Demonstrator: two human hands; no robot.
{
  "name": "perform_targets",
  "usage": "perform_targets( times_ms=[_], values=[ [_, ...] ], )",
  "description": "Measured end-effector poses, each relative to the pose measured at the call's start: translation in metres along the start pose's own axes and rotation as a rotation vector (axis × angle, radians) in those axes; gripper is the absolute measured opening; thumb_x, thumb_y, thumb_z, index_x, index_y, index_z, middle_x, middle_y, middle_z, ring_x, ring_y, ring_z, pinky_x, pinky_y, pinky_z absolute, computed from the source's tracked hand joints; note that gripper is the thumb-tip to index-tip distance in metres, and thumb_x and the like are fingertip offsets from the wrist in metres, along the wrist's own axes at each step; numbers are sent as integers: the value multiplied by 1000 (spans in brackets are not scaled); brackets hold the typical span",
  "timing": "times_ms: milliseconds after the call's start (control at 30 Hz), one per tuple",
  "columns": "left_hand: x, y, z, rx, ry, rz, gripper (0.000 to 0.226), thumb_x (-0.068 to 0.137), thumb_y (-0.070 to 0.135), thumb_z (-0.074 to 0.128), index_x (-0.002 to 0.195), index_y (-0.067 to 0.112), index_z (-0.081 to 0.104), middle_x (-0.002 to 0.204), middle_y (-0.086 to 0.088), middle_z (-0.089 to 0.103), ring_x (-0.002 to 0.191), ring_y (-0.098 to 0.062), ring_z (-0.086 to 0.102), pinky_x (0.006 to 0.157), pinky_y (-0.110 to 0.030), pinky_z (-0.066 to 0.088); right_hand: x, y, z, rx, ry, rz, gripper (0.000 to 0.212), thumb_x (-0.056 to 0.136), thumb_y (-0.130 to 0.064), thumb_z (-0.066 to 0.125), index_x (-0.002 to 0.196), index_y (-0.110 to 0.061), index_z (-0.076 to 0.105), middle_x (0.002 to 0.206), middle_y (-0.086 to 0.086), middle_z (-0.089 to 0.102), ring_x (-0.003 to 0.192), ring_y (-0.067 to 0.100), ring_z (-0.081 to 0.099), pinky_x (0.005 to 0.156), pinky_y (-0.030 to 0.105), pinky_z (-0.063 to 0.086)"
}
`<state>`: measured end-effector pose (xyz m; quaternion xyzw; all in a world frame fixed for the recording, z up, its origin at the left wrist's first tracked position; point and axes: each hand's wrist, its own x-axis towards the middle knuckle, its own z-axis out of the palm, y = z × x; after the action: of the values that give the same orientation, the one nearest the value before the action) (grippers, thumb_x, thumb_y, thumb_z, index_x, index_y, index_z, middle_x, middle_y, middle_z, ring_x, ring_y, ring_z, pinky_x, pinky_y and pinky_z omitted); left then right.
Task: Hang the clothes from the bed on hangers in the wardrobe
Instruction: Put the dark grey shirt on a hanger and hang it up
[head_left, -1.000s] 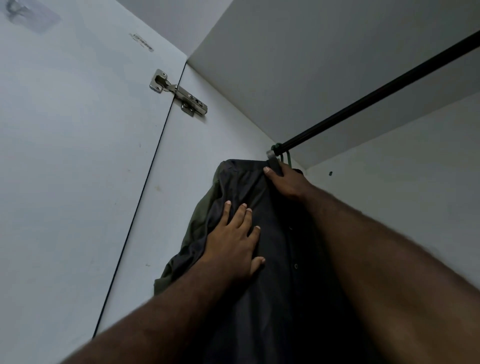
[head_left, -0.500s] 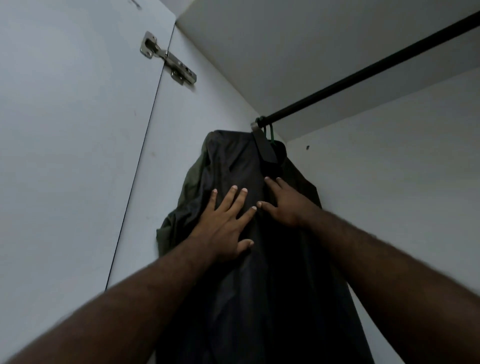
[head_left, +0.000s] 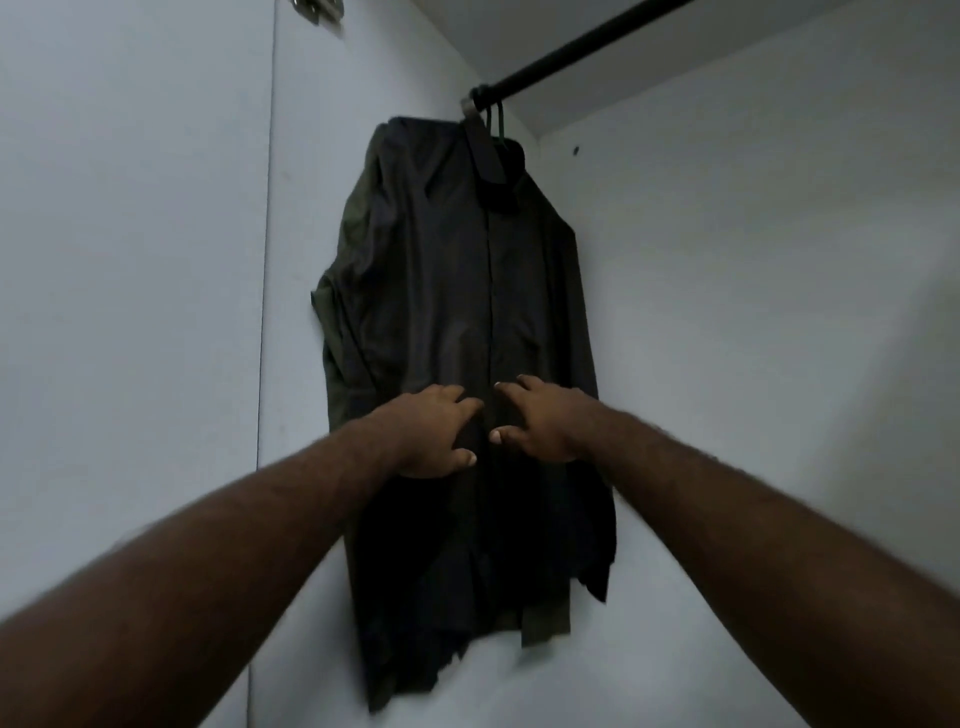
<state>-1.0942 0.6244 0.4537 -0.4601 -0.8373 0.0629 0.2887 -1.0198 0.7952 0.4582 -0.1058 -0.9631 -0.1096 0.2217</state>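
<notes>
The door (head_left: 130, 260) is standing open at left, leaving the wardrobe mouth free. An olive garment (head_left: 345, 322) is peeking out behind the shirt (head_left: 457, 270). The left hand (head_left: 434, 436) is gripping cloth beside the placket, probably straightening the front. The right hand (head_left: 543, 423) is lying bent-fingered opposite, its grip unclear. The shirt is hanging on a hanger (head_left: 500, 122) at the left end of the rod (head_left: 582, 44) — rightward, the rod is offering open room.
</notes>
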Motion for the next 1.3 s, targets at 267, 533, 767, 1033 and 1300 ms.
perform_targets(
  times_ms=[267, 533, 767, 1033, 1300],
  values=[
    [-53, 59, 43, -197, -70, 85, 74, 92, 48, 57, 151, 15, 27, 151, -10, 33, 137, -26, 34, 111, -39, 35, -132, -4, 46, -1, -134, 76, 72, 94, -59, 47, 151, -21, 27, 148, 9, 40, 127, 32, 49, 103, 44, 42],
    [-103, 130, 119, -681, -64, 253, 61, 93, 39, 60, 145, 14, 41, 143, -3, 46, 132, -20, 42, 106, -25, 30, -257, -18, 114, 159, -123, 475, 54, 99, -51, 44, 142, -18, 43, 140, 6, 50, 119, 29, 55, 99, 39, 43],
    [-201, 204, 208, -1115, -171, 385, 44, 92, 34, 63, 132, 17, 55, 133, 2, 57, 123, -14, 50, 103, -24, 36, -385, -95, 179, 243, -102, 896, 49, 98, -47, 50, 135, -15, 50, 132, 8, 57, 121, 27, 54, 101, 40, 41],
    [-336, 327, 216, -1554, -566, 560, 29, 89, 25, 69, 116, 15, 64, 111, 6, 64, 102, -6, 59, 82, -6, 42, -555, -210, 178, 313, 99, 1433, 51, 93, -37, 62, 136, -10, 51, 140, 11, 45, 118, 27, 55, 98, 34, 44],
    [-518, 401, 176, -1585, -1010, 816, 16, 91, 21, 67, 106, 17, 63, 97, 2, 66, 88, -9, 61, 76, -14, 49, -709, -381, 159, 252, 287, 2008, 48, 91, -41, 65, 130, -14, 57, 131, 8, 52, 106, 24, 61, 92, 35, 49]
  ],
)
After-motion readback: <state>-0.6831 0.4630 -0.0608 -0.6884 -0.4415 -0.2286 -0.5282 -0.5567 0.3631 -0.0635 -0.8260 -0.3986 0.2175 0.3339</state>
